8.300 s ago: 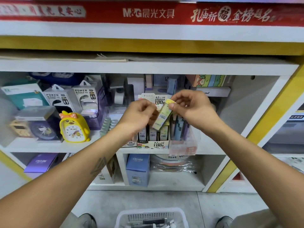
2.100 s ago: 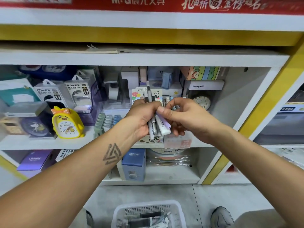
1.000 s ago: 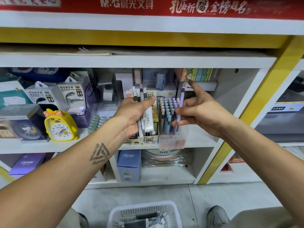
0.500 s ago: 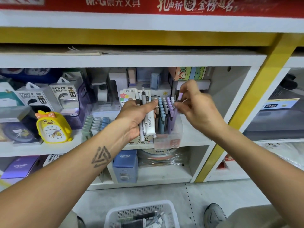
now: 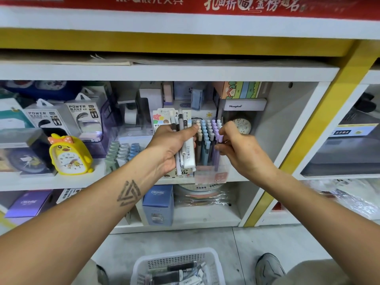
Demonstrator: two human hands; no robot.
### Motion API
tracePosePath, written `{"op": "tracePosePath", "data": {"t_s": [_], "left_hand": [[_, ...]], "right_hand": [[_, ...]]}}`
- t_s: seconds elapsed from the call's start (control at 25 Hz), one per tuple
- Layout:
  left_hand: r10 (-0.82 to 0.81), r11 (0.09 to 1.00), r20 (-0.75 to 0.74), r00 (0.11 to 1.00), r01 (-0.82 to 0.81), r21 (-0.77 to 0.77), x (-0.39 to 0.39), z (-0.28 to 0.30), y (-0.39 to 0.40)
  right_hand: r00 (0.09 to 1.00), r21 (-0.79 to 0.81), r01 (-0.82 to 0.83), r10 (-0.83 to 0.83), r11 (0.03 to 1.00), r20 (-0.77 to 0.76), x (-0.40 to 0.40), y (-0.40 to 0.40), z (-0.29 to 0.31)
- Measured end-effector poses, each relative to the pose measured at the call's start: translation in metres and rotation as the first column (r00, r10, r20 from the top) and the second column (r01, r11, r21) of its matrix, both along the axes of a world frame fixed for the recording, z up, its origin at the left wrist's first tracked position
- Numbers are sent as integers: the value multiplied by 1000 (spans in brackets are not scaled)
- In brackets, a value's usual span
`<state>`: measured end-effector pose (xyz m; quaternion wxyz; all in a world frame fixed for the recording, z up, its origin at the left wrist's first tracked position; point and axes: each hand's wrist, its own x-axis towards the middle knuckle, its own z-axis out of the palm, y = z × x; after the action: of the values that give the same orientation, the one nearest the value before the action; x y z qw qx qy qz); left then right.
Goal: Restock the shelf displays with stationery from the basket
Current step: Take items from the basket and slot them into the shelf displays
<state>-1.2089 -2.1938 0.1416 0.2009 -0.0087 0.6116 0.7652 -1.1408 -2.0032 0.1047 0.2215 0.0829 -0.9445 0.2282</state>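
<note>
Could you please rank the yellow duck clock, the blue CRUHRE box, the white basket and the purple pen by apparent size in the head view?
1. Basket, cut off by the frame and nearest the camera, so inflated.
2. CRUHRE box and duck clock: too alike to rank.
3. Purple pen, in the right hand.

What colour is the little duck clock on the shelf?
Yellow, with an orange bow on top. The duck clock shows clearly in the head view.

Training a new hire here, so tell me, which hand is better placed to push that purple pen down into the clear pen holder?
Right. The right hand already pinches the purple pen at the clear pen holder, among the standing pens. The left hand has its grip full with a bundle of pens.
</note>
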Motion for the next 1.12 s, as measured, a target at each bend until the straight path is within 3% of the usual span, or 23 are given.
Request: {"op": "tracePosePath", "data": {"t_s": [0.16,0.28,0.36,0.48,0.52,0.6,0.68,0.72,0.92,1.12], "left_hand": [[9,1000,-4,1000,-9,-6,1,0,0],[10,1000,-6,1000,-10,-19,0,0,1],[15,1000,-12,1000,-16,-13,-1,0,0],[33,999,-18,999,-33,-5,-1,1,0],[43,999,-23,999,-43,-6,-1,1,0],[48,999,-39,998,-48,-9,-2,1,0],[51,999,-46,998,-51,2,-2,1,0],[60,998,-54,997,-60,2,-2,0,1],[125,991,-96,988,-129,-33,-6,0,-2],[87,996,-55,995,-87,1,-23,10,-24]], "right_hand": [[999,-34,13,-14,999,-31,0,-1,-2],[999,-41,27,-26,999,35,0,0,-2],[998,65,40,-43,997,43,0,-1,-2],[988,209,135,-116,969,-99,1,-4,8],[986,175,140,-121,975,-119,0,-8,14],[999,-184,47,-46,982,8,-1,-24,24],[964,-623,-1,167,782,209,-1,-44,29],[937,-717,2,249,697,245,-2,-52,28],[896,-806,9,354,592,269,-6,-63,33],[950,-816,62,217,575,225,-11,-55,46]]}}
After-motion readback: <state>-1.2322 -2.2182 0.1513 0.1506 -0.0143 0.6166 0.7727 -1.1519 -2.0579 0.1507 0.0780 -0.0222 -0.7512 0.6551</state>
